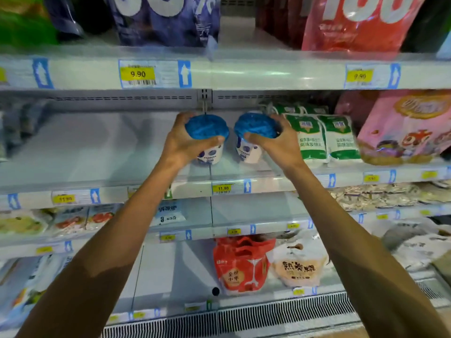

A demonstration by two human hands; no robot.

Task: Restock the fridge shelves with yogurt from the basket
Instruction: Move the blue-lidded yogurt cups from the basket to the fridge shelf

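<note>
Two white yogurt cups with blue lids are at the middle fridge shelf [102, 152]. My left hand [181, 145] grips the left yogurt cup [207, 132] round its lid and upper wall. My right hand [278, 142] grips the right yogurt cup [251, 132] the same way. Both cups are upright, side by side, at or just above the shelf surface; I cannot tell if they touch it. The basket is out of view.
Green-and-white milk pouches [322, 140] stand right of the cups, then a pink bag [405, 128]. The shelf left of the cups is bare. Big blue [166, 18] and red [356, 23] bags sit on the shelf above. Lower shelves hold packets and bags.
</note>
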